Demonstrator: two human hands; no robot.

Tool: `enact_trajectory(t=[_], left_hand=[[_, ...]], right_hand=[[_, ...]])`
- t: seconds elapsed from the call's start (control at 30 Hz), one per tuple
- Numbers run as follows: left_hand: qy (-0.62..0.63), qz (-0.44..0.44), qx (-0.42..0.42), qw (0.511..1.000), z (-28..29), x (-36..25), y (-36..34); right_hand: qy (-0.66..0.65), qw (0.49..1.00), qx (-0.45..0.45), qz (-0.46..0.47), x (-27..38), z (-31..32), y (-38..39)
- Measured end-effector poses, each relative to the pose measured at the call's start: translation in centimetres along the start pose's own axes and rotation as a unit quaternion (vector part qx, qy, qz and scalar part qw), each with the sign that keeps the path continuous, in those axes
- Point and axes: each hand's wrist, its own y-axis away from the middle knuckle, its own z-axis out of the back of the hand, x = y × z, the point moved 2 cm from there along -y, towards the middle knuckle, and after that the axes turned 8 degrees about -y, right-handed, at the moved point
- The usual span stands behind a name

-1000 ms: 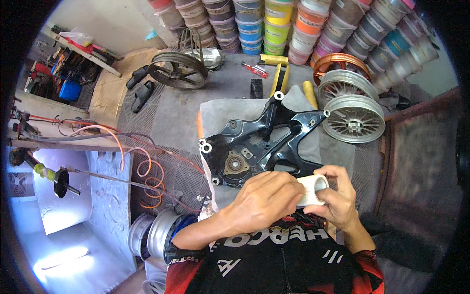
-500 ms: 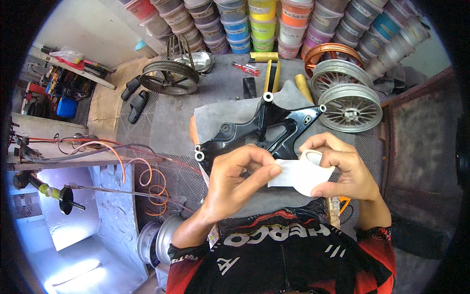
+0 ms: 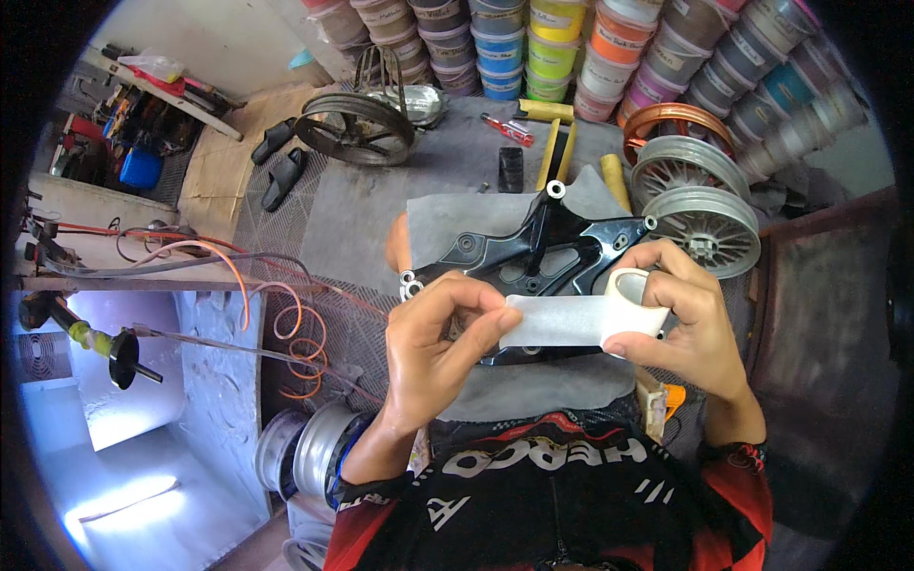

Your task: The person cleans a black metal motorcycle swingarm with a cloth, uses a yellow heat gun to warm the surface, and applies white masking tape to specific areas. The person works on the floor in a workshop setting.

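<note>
A roll of white masking tape is gripped in my right hand, its fingers wrapped round the ring. From it a flat white strip stretches leftward. The strip's free end is pinched between the thumb and forefinger of my left hand. Under and beyond both hands lies a glossy black metal frame part with round bushings at its ends, resting on a grey cloth. My hands and the tape hide much of its near side.
Silver wheel rims and an orange rim stand at the right. A dark wheel, black slippers and a red-handled tool lie farther off. Stacked paint tubs line the back. An orange coiled hose hangs at left.
My hands have drawn apart, and the strip of tape between them is longer. The roll has turned somewhat in my right hand. The whole view has shifted a little.
</note>
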Motion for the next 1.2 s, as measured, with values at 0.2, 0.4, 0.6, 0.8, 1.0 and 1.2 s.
enact_trajectory(t=[0.2,0.4,0.6,0.8,1.0,1.2], left_hand=[[-0.073,-0.08,-0.051,0.993,0.5,0.7,0.0],[-0.047,-0.072,-0.08,0.993,1.1,1.5,0.0],[-0.13,-0.14,-0.044,0.981,1.3,1.0,0.2],[-0.211,-0.253,-0.079,0.941,1.8,1.9,-0.1],[-0.018,-0.236,-0.175,0.956,0.5,-0.5,-1.1],[-0.224,-0.339,0.011,0.914,-0.8,-2.7,0.9]], right_hand=[[0.077,0.996,-0.047,0.021,0.0,-1.0,-1.2],[-0.049,0.998,-0.004,0.041,-1.3,-1.0,-1.2],[0.04,0.998,-0.037,0.019,-1.0,-0.9,-0.6],[0.134,0.98,-0.107,0.103,0.6,-1.1,0.2],[0.157,0.963,-0.129,0.179,1.4,-1.9,1.5],[0.182,0.951,-0.041,0.247,2.9,-4.1,1.3]])
